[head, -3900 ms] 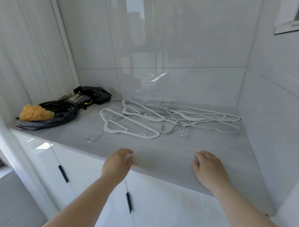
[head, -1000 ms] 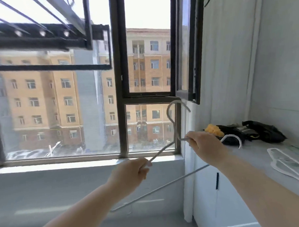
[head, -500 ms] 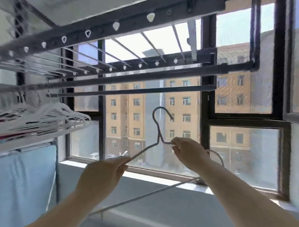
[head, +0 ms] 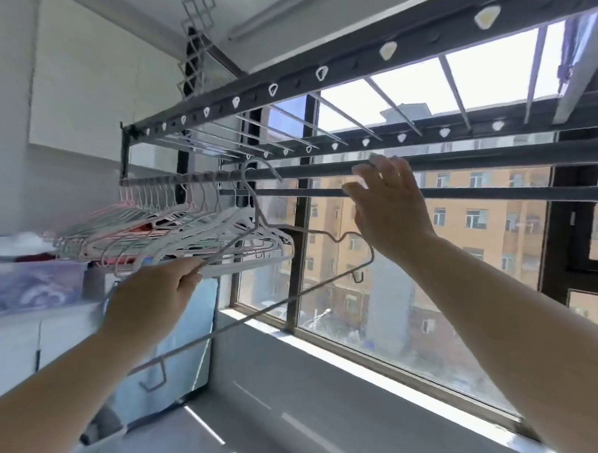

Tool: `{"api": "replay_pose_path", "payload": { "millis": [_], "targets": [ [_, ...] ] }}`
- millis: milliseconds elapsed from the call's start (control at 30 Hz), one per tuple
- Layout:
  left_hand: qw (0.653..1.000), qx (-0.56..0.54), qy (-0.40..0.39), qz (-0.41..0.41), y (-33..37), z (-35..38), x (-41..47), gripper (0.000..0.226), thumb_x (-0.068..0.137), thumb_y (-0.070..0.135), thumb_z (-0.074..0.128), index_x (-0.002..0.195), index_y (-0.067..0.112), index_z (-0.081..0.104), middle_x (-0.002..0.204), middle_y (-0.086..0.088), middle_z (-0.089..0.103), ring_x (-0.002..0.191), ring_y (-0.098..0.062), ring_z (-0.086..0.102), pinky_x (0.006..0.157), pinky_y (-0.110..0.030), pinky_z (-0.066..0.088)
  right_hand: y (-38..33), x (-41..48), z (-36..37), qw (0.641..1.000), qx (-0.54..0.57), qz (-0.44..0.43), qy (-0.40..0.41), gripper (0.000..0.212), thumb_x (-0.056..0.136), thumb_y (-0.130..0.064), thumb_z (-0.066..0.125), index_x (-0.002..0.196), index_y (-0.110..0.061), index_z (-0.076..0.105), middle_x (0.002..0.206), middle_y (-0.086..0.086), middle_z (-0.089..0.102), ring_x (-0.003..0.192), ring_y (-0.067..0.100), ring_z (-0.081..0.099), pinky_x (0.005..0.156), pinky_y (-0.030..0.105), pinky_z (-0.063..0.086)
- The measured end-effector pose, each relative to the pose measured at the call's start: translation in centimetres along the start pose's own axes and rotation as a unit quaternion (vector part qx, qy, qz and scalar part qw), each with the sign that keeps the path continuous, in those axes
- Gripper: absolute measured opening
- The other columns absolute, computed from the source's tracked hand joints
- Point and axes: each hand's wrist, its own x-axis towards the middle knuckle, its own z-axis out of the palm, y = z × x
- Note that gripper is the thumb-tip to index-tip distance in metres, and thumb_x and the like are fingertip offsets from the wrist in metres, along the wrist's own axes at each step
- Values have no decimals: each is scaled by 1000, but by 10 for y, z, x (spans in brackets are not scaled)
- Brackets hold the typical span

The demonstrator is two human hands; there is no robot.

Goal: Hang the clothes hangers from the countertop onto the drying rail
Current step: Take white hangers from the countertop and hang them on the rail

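At the left end of the rail (head: 322, 170) hangs a crowded bunch of hangers (head: 160, 229). Just right of them and below the rail, the left hand (head: 150, 298) pinches the left shoulder of a wire hanger (head: 260, 311). The hook reaches up to the rail beside the bunch; I cannot tell whether it is seated. The hanger's long axis slants low left to high right. The right hand (head: 392, 208) is spread and holds nothing, with its fingertips at the rail, just above the hanger's right shoulder. Right of that hand the rail runs bare, leaving room to slide.
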Motion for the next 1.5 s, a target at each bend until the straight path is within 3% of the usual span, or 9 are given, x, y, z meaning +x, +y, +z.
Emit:
{"api": "replay_pose_path", "payload": {
  "millis": [100, 167, 400, 500, 667, 900, 1233, 1367, 1500],
  "targets": [
    [1000, 16, 20, -4, -11, 0, 23, 24, 91, 17, 49, 107, 6, 64, 66, -16, 65, 52, -23, 48, 53, -30, 44, -1, 21, -3, 998, -20, 30, -42, 39, 78, -6, 62, 118, -8, 59, 134, 15, 50, 133, 34, 36, 112, 52, 18],
    [999, 31, 24, -3, -13, 2, 41, 23, 92, 16, 48, 104, 6, 65, 66, -15, 63, 56, -24, 50, 55, -31, 44, 4, 28, 0, 993, -46, 50, -101, 45, 92, -12, 41, 137, -11, 36, 147, 12, 32, 140, 32, 20, 115, 49, 4],
    [997, 71, 15, -22, -7, 29, 86, 28, 96, 17, 38, 108, 7, 62, 73, -8, 58, 62, -21, 50, 59, -28, 41, 15, 30, 2, 984, -62, 57, -155, 44, 92, -19, 45, 134, -11, 34, 136, 9, 43, 125, 28, 40, 107, 42, 27],
    [996, 80, 11, -41, -4, 43, 95, 29, 97, 16, 35, 108, 7, 61, 86, -10, 64, 71, -22, 54, 62, -32, 43, 16, 27, 2, 985, -43, 69, -151, 49, 93, -19, 41, 139, -10, 26, 138, 10, 41, 128, 28, 38, 109, 41, 24],
    [995, 87, 2, -54, -7, 65, 100, 27, 97, 16, 35, 101, 7, 61, 71, -2, 50, 65, -20, 47, 56, -28, 35, 13, 27, 0, 984, -30, 82, -153, 53, 94, -23, 41, 141, -11, 20, 141, 10, 38, 130, 29, 35, 111, 42, 21],
    [994, 96, -31, -48, -11, 75, 103, 28, 96, 21, 39, 107, 12, 63, 83, -8, 63, 72, -24, 54, 59, -29, 36, 13, 25, 6, 985, -32, 76, -152, 55, 93, -22, 43, 142, -10, 21, 142, 12, 34, 132, 31, 31, 113, 44, 15],
    [992, 113, -43, -45, -4, 73, 95, 25, 96, 19, 39, 104, 14, 63, 58, 4, 45, 57, -18, 46, 44, -22, 24, 15, 20, 4, 985, -26, 66, -155, 52, 93, -19, 42, 140, -9, 22, 145, 13, 29, 135, 32, 25, 115, 45, 9],
    [993, 99, -46, -40, 0, 68, 93, 28, 95, 20, 41, 116, 17, 58, 85, -6, 64, 70, -23, 53, 57, -26, 34, 17, 17, 4, 987, -21, 56, -152, 52, 94, -19, 39, 141, -9, 21, 149, 13, 22, 138, 31, 19, 115, 45, 6],
    [995, 89, -37, -39, 5, 63, 89, 34, 94, 26, 45, 125, 15, 52, 104, -10, 66, 92, -28, 61, 67, -29, 38, 19, 14, 3, 986, -30, 46, -160, 52, 95, -19, 36, 143, -11, 18, 153, 11, 13, 141, 31, 12, 116, 45, 2]
  ]
}}
